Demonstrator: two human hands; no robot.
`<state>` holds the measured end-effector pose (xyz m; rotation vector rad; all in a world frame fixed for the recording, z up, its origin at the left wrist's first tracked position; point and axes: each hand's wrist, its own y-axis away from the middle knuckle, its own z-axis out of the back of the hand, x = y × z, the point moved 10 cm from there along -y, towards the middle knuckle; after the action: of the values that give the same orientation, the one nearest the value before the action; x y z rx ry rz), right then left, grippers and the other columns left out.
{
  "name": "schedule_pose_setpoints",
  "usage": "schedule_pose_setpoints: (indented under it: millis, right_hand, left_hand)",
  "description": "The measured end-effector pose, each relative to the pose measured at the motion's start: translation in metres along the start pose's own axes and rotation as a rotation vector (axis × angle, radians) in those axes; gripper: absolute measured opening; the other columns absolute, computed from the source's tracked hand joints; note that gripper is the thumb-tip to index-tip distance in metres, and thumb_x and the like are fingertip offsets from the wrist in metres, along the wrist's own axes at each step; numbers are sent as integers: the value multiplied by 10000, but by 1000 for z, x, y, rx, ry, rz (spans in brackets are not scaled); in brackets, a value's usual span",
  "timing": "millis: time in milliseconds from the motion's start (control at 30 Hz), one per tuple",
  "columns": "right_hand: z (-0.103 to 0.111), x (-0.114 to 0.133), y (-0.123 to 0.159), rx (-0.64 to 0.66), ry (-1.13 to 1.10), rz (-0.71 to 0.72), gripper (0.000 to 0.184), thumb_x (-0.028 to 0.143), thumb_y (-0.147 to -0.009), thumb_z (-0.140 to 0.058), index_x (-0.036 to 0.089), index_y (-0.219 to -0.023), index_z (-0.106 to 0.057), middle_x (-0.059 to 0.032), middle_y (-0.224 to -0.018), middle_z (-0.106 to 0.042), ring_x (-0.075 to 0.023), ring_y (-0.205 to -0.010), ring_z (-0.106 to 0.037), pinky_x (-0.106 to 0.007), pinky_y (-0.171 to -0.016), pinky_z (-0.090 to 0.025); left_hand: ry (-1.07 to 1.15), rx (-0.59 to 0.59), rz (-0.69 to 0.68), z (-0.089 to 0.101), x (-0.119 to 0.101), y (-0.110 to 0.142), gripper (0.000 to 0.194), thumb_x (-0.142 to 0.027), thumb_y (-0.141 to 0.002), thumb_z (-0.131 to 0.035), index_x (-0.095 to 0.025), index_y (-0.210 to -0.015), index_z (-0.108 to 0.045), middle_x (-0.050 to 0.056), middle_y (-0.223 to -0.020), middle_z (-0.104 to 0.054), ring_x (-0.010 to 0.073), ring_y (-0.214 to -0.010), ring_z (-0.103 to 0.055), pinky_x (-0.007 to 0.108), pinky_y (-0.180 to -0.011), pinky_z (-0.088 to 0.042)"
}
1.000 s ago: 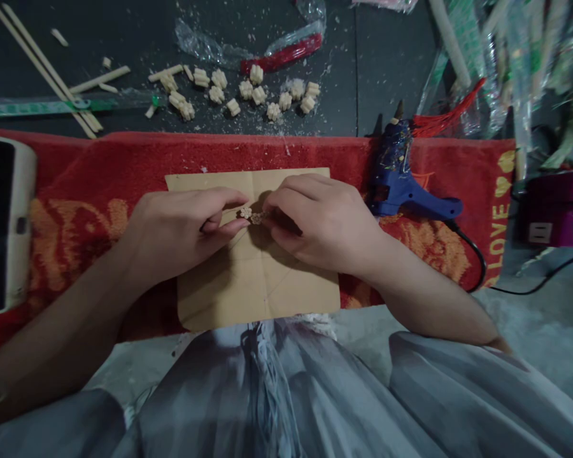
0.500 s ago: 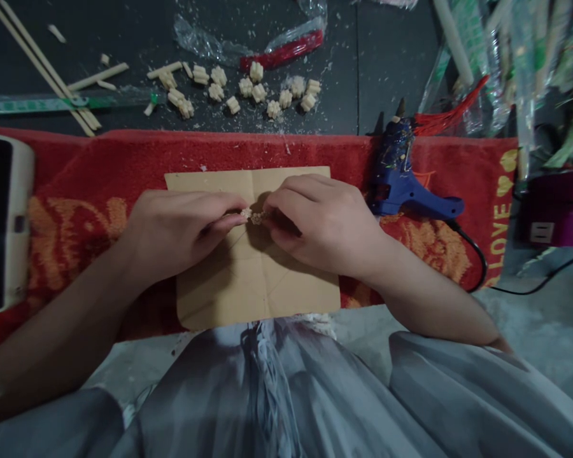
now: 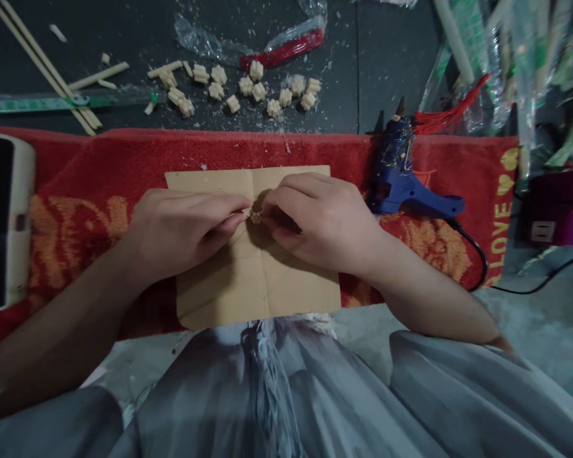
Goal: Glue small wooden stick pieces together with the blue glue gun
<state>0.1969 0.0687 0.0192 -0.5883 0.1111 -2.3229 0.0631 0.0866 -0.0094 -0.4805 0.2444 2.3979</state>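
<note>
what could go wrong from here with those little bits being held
The tiny pieces pinched by the left hand and right hand might slip or twist. If the glue gun is hot, it could singe the red strands near its nozzle. Its cord loops near the right forearm and might snag.

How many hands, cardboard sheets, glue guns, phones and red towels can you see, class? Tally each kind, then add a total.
Hands (left hand, right hand): 2
Cardboard sheet: 1
Glue gun: 1
Phone: 1
Red towel: 1
Total: 6
</note>
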Motion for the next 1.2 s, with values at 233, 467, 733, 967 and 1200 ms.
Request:
schedule_pose_setpoints:
  millis: [233, 467, 733, 967, 1200]
  right_hand:
    - [-5, -4, -1, 64, -39, -56, 379, 180, -1111, -443, 133, -1035, -811, -94, -954, -756, -205, -852, -605, -342, -786, -427]
    - [-7, -5, -2, 89, -55, -90, 335, 188, -1103, -487, 143, -1032, -811, -85, -949, -750, -201, -856, -599, -334, -784, -423]
    - [-7, -5, -3, 79, -51, -84, 341, 212, -1103, -495, 139, -1020, -817, -88, -942, -757, -201, -844, -606, -335, -780, -423]
    - [-7, -5, -2, 82, -26, -104, 349, 204, -1090, -497, 140, -1020, -832, -96, -953, -784, -207, -847, -618, -335, -765, -410]
    - [-6, -6, -2, 76, -40, -109, 339, 192, -1082, -501, 137, -1003, -827, -100, -943, -782, -204, -839, -613, -338, -763, -412]
  left_hand:
    - [14, 59, -3, -4, 3, -1, 555, -515, -1200, -376, -320, -1376, -865, 12, -1150, -936, 222, -957, -871, 336, -730, -508]
    - [28, 83, 26, -4, 6, -1, 568, -533, -1208, -341, -349, -1376, -852, -18, -1183, -931, 215, -1024, -865, 301, -778, -515]
    - [-8, 77, 4, -3, 3, -2, 632, -572, -1234, -291, -326, -1378, -856, 11, -1180, -934, 224, -1003, -876, 329, -741, -496]
    - [-22, 56, -20, -1, 4, -1, 651, -610, -1233, -301, -315, -1353, -869, 24, -1117, -937, 232, -947, -877, 339, -700, -496]
    - [-3, 87, -8, -2, 6, -2, 619, -611, -1215, -340, -313, -1341, -868, 25, -1105, -935, 227, -937, -866, 328, -711, -507]
